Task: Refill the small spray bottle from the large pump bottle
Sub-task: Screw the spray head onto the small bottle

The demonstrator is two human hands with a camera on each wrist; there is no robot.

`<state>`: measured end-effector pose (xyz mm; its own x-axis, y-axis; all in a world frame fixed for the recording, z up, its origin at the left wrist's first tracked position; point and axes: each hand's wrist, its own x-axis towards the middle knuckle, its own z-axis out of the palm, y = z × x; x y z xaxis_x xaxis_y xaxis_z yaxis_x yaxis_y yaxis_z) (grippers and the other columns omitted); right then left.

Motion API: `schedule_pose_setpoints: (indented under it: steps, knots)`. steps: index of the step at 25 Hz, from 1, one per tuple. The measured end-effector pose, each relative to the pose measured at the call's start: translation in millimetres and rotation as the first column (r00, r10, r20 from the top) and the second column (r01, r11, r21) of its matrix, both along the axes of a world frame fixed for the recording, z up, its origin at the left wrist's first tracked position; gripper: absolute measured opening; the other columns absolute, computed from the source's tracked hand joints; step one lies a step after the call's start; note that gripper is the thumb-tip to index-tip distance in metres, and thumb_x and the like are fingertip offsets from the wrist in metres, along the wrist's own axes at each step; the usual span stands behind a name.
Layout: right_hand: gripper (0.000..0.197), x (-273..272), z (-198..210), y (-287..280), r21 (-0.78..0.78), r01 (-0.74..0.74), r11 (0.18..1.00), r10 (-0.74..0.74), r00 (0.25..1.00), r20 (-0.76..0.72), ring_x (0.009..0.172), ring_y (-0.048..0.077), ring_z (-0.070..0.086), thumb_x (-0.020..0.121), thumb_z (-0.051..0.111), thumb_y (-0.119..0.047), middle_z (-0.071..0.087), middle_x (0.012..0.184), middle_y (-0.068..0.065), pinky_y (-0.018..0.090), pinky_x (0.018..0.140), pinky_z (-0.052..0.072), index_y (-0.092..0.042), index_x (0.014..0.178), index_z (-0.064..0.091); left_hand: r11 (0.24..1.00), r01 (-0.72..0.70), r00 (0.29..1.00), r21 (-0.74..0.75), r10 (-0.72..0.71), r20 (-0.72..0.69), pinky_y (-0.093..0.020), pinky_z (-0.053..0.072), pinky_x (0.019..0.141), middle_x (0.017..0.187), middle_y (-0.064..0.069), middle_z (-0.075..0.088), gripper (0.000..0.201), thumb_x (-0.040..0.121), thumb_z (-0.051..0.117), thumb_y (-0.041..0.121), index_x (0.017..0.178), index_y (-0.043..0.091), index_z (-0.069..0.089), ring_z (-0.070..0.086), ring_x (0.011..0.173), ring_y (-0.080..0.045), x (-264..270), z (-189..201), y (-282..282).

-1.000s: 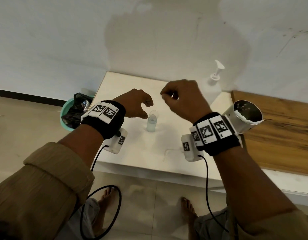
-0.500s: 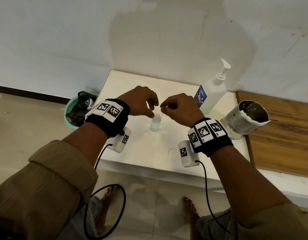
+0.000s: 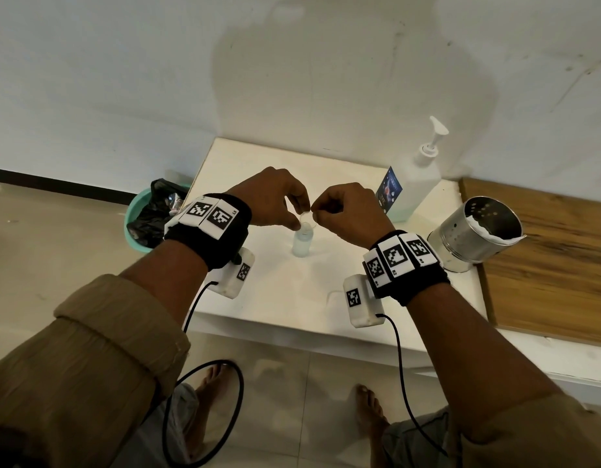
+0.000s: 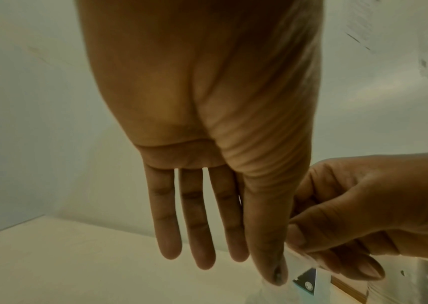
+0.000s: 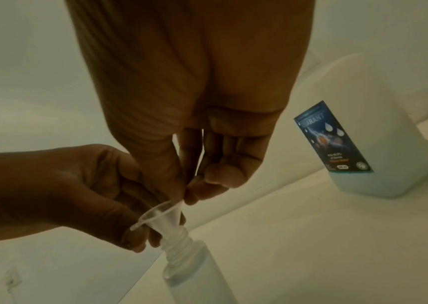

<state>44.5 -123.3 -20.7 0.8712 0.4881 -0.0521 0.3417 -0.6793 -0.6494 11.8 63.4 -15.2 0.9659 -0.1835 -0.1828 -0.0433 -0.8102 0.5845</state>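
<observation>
A small clear spray bottle [image 3: 302, 246] [image 5: 197, 273] stands capless mid-table with pale liquid inside. A clear funnel [image 3: 307, 221] [image 5: 164, 214] sits in its threaded neck. My right hand [image 3: 314, 214] [image 5: 185, 197] pinches the funnel's rim between thumb and forefinger. From the other side my left hand [image 3: 299, 217] [image 5: 140, 240] holds the funnel at its small tab, thumb and forefinger curled to it. The large white pump bottle [image 3: 415, 184] [image 5: 378, 133] with a blue label stands untouched at the back right.
A perforated steel can [image 3: 475, 238] lined with white paper stands right of the white table [image 3: 292, 298], against a wooden board [image 3: 556, 258]. A teal bin [image 3: 132, 228] holding a black bag sits on the floor left. Wrist cables hang over the front edge.
Both hands have come down and together from above the small bottle. They now meet at the funnel in its neck. The pump bottle has stayed put.
</observation>
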Motion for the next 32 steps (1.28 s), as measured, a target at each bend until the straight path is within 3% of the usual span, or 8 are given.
schedule_pose_setpoints:
  steps: [3,5,7,10,13,19,26,32]
  knots:
    - [0.008,1.5,3.0,-0.5,0.034,0.024,0.999,-0.024,1.0,-0.01,0.062,0.0,0.059,0.081,0.071,-0.017,0.066,0.071,-0.01,0.003,0.056,0.041,-0.016,0.087,0.075,0.999,-0.003,1.0,-0.04,0.002,-0.002,-0.022,0.052,0.073,0.098,0.012,0.072,0.028,0.072,0.083,0.021,0.099,0.022,0.074,0.069,0.083,-0.01,-1.5,6.0,0.3]
    - [0.009,1.8,4.3,-0.4,0.073,0.039,0.997,-0.036,0.998,-0.048,0.063,0.004,0.062,0.08,0.07,-0.016,0.067,0.07,-0.008,0.018,0.064,0.051,-0.016,0.087,0.075,0.998,-0.009,1.0,-0.059,0.009,-0.003,-0.018,0.051,0.067,0.097,0.013,0.072,0.028,0.072,0.083,0.021,0.099,0.023,0.075,0.07,0.083,-0.009,-1.7,8.3,1.5]
    - [0.009,1.1,5.0,-0.3,0.083,0.049,0.995,-0.043,0.996,-0.073,0.062,0.007,0.063,0.08,0.07,-0.016,0.069,0.07,-0.005,0.024,0.067,0.055,-0.016,0.086,0.076,0.999,-0.007,1.0,-0.052,0.006,-0.014,-0.011,0.044,0.058,0.097,0.013,0.072,0.028,0.073,0.083,0.02,0.099,0.024,0.074,0.07,0.083,-0.008,-1.3,8.4,2.5]
    - [0.009,1.1,6.8,-0.9,0.105,0.057,0.993,-0.047,0.995,-0.09,0.055,0.008,0.064,0.081,0.069,-0.015,0.072,0.073,0.0,0.015,0.056,0.053,-0.015,0.086,0.076,0.999,-0.004,1.0,-0.034,0.004,-0.019,-0.012,0.041,0.055,0.098,0.014,0.073,0.028,0.073,0.081,0.017,0.099,0.024,0.074,0.07,0.083,-0.008,-1.7,8.2,2.9]
    - [0.01,2.4,7.6,-1.9,0.126,0.075,0.989,-0.061,0.992,-0.111,0.052,0.009,0.064,0.082,0.068,-0.014,0.072,0.072,0.0,0.011,0.048,0.048,-0.013,0.087,0.077,1.0,-0.017,1.0,-0.024,0.017,0.003,-0.014,0.043,0.059,0.095,0.012,0.073,0.027,0.075,0.08,0.013,0.1,0.022,0.075,0.068,0.079,-0.009,-1.9,9.3,2.9]
    - [0.009,6.1,8.5,-3.7,0.16,0.095,0.983,-0.072,0.987,-0.145,0.055,0.012,0.065,0.081,0.068,-0.013,0.071,0.07,-0.003,0.017,0.053,0.052,-0.016,0.085,0.076,0.997,-0.074,0.996,0.011,0.074,0.041,-0.002,0.036,0.054,0.09,0.009,0.072,0.018,0.087,0.066,0.012,0.099,0.02,0.077,0.056,0.064,0.011,1.4,4.4,4.1]
    - [0.01,7.0,6.8,-4.0,0.158,0.094,0.983,-0.065,0.982,-0.178,0.06,0.015,0.067,0.081,0.069,-0.013,0.07,0.068,-0.003,0.021,0.058,0.055,-0.015,0.086,0.077,0.998,-0.058,0.998,0.025,0.057,0.041,-0.007,0.037,0.06,0.093,0.007,0.073,0.018,0.089,0.063,0.012,0.099,0.02,0.077,0.054,0.07,0.011,2.0,3.7,4.3]
    - [0.01,7.2,5.8,-4.0,0.151,0.101,0.983,-0.072,0.98,-0.186,0.062,0.014,0.067,0.082,0.069,-0.013,0.071,0.071,-0.002,0.019,0.057,0.055,-0.014,0.089,0.077,0.998,-0.058,0.998,0.022,0.057,0.036,-0.01,0.041,0.064,0.095,0.005,0.073,0.02,0.089,0.061,0.01,0.099,0.019,0.076,0.057,0.075,0.003,1.8,4.3,4.2]
